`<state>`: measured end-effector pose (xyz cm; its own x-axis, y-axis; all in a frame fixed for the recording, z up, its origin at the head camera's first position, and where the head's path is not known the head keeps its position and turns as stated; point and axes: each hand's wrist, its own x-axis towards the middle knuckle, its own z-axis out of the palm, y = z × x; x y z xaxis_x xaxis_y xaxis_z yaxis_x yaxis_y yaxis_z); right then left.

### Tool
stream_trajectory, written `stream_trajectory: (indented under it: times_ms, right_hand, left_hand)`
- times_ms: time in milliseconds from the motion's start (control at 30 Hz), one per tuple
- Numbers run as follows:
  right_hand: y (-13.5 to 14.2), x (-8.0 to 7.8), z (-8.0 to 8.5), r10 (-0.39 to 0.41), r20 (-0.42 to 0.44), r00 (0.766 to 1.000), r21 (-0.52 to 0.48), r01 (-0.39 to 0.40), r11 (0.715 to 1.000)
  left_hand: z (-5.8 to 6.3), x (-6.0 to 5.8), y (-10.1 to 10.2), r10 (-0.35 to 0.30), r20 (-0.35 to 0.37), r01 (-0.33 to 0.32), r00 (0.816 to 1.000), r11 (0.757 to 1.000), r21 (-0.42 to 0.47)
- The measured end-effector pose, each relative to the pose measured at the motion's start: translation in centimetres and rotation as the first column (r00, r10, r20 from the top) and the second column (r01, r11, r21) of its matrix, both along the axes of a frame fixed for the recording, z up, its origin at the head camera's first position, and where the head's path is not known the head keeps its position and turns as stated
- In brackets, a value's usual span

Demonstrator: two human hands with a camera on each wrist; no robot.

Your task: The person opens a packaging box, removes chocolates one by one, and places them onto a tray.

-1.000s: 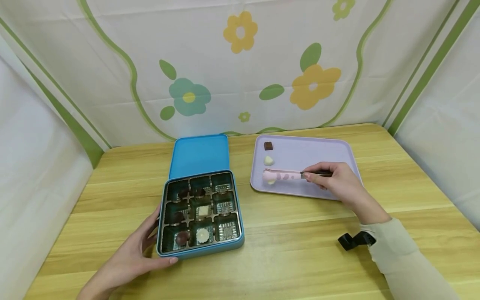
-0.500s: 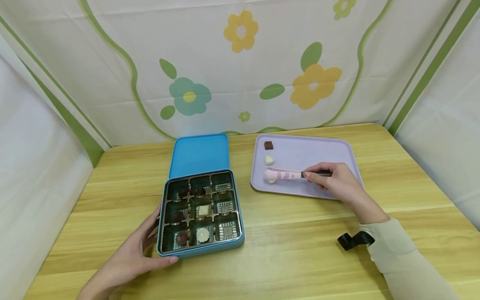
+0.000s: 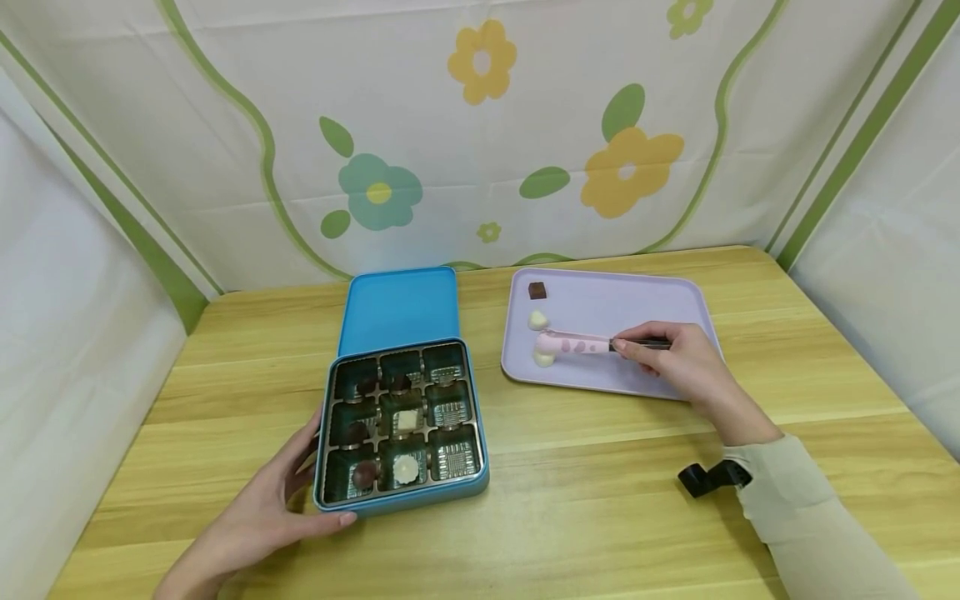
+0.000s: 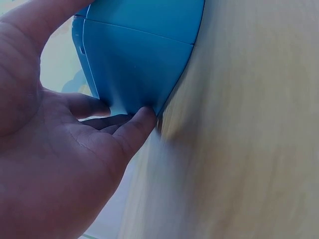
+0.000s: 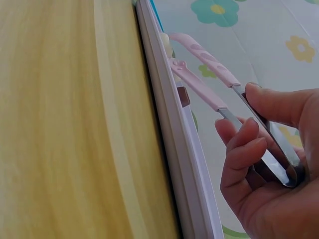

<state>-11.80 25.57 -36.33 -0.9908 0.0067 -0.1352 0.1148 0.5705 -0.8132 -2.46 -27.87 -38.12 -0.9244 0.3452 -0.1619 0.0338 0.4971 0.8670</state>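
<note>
My left hand (image 3: 258, 517) holds the near left corner of a blue tin (image 3: 420, 500), thumb on its front side and fingers on its left side. In the left wrist view several fingertips touch the tin's wall (image 4: 134, 64). My right hand (image 3: 690, 367) grips small metal tongs (image 3: 577, 343) with pink paw-shaped tips. The tips hover over the lilac tray (image 3: 622, 304), by the nearest white chocolate (image 3: 543, 360). The right wrist view shows the tong arms apart, with no chocolate clearly clasped. Behind it on the tray lie another white chocolate (image 3: 537, 320) and a brown square chocolate (image 3: 537, 290).
A dark insert (image 3: 457, 457) divides the tin into compartments; the left and middle columns hold dark and white chocolates. The tin's blue lid (image 3: 401, 308) lies behind it. A flowered cloth (image 3: 480, 125) hangs at the wooden table's (image 3: 570, 492) back edge.
The tongs and my right hand have shifted slightly right and away from me, baring more of the nearest white chocolate. My left hand and the tin stay put.
</note>
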Motion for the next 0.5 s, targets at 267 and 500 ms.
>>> stream_trajectory:
  times_ms: [267, 500]
  right_hand:
    - [-0.11, 0.21, -0.03, 0.020, -0.004, 1.000, 0.005, -0.020, 1.000]
    - [-0.26, 0.15, -0.14, 0.030, -0.011, 0.999, -0.002, -0.030, 1.000]
  left_hand:
    - [0.05, -0.01, 0.03, -0.004, -0.005, 0.004, 1.000, 1.000, -0.003]
    - [0.04, -0.03, 0.01, 0.000, 0.010, 0.000, 1.000, 1.000, -0.013]
